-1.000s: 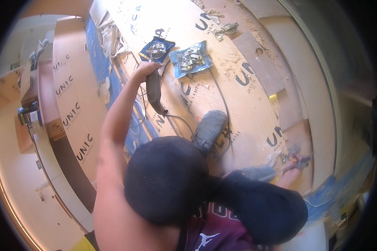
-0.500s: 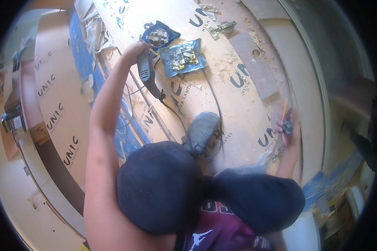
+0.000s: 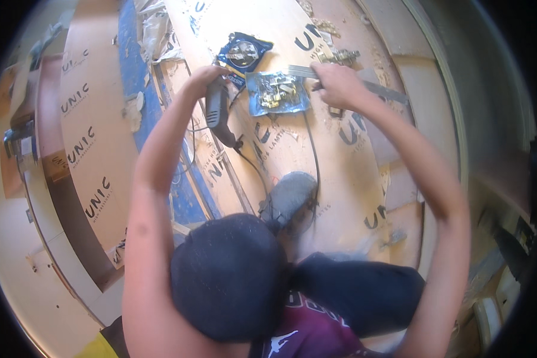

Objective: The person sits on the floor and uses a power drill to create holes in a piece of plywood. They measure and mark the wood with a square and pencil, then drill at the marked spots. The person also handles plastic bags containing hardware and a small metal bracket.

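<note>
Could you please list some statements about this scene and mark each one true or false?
1. A crinkled blue plastic bag of metal fittings lies between the bare left hand and the bare right hand. True.
2. The left hand holds a dark grey, elongated, corded power tool. True.
3. The right hand is empty. False: it holds a flat, silver-grey metal strip.
4. The bag rests on bare concrete. False: it rests on a tan, black-printed sheet.
5. A dark grey shoe is nearer the person's body than the bag. True.
</note>
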### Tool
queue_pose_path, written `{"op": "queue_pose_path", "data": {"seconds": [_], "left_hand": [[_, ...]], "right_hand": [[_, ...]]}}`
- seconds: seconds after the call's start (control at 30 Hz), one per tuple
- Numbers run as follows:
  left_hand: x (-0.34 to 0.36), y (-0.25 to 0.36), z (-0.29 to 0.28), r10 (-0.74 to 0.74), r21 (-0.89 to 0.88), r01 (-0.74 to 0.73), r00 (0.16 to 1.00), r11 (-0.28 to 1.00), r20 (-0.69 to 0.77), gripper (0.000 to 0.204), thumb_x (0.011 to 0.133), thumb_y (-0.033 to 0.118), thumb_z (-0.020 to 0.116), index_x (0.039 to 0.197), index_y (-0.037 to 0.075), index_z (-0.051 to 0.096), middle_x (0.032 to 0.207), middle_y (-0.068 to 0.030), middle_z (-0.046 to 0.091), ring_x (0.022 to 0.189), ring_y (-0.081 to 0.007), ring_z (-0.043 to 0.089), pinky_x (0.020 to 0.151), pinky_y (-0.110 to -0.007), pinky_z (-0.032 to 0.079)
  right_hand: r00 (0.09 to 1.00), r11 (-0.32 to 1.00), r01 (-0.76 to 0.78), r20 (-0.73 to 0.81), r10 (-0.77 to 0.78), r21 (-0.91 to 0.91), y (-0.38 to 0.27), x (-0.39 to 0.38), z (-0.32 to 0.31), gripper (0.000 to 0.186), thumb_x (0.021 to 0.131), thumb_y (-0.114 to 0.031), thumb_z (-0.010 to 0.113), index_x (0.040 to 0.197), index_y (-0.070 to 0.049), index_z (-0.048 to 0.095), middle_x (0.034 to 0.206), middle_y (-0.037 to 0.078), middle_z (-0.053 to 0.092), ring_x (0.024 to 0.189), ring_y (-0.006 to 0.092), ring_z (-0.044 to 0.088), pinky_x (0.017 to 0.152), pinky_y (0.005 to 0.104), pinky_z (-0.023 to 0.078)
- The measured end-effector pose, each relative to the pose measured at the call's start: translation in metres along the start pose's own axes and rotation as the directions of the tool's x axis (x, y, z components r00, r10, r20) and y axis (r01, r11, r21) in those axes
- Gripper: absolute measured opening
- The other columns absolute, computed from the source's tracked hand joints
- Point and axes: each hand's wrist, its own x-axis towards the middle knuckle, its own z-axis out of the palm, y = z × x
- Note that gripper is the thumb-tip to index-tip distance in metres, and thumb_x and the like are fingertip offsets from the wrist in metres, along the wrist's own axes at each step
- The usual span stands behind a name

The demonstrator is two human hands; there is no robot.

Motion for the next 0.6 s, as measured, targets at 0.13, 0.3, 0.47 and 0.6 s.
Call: {"op": "queue_pose_path", "data": {"seconds": [0.13, 0.3, 0.47, 0.6], "left_hand": [[0.023, 0.015, 0.034, -0.039, 0.029, 0.038, 0.999, 0.999, 0.034, 0.024, 0.095, 0.027, 0.083, 0.103, 0.006, 0.073, 0.08, -0.0034, 0.071, 0.062, -0.0177, 0.069, 0.058, -0.038, 0.062], [0.039, 0.007, 0.032, -0.082, 0.078, 0.077, 0.995, 0.994, 0.063, 0.028, 0.093, 0.03, 0.085, 0.104, 0.007, 0.074, 0.079, -0.0026, 0.071, 0.062, -0.0172, 0.069, 0.057, -0.039, 0.062], [0.022, 0.027, 0.051, -0.044, 0.112, 0.042, 0.999, 0.993, 0.013, 0.025, 0.093, 0.025, 0.085, 0.103, 0.003, 0.075, 0.079, -0.0036, 0.07, 0.062, -0.0172, 0.068, 0.057, -0.038, 0.062], [-0.019, 0.032, 0.015, 0.118, -0.07, -0.129, 0.983, 0.989, -0.142, 0.022, 0.09, 0.019, 0.086, 0.098, 0.002, 0.074, 0.079, -0.0063, 0.07, 0.062, -0.0173, 0.067, 0.057, -0.038, 0.06]], "right_hand": [[0.999, 0.995, 0.0, -0.04, -0.004, -0.105, -0.013, 0.044, 0.028, 0.042, 0.092, -0.016, 0.073, 0.125, 0.004, 0.057, 0.117, 0.023, 0.065, 0.099, 0.0368, 0.076, 0.08, 0.0463, 0.064], [1.0, 0.994, -0.029, -0.005, 0.029, -0.106, -0.037, 0.048, 0.062, 0.074, 0.084, -0.037, 0.09, 0.133, 0.006, 0.053, 0.132, 0.026, 0.058, 0.101, 0.0399, 0.077, 0.087, 0.0459, 0.065], [0.995, 0.997, -0.08, -0.055, 0.08, -0.002, -0.021, 0.027, 0.085, 0.067, 0.084, -0.039, 0.089, 0.125, 0.005, 0.057, 0.123, 0.023, 0.063, 0.099, 0.0391, 0.076, 0.087, 0.049, 0.063], [0.988, 0.981, -0.117, -0.082, 0.131, 0.154, -0.004, 0.005, 0.073, 0.051, 0.086, -0.037, 0.084, 0.112, 0.0, 0.063, 0.111, 0.021, 0.069, 0.098, 0.0367, 0.075, 0.084, 0.0493, 0.061]]}}
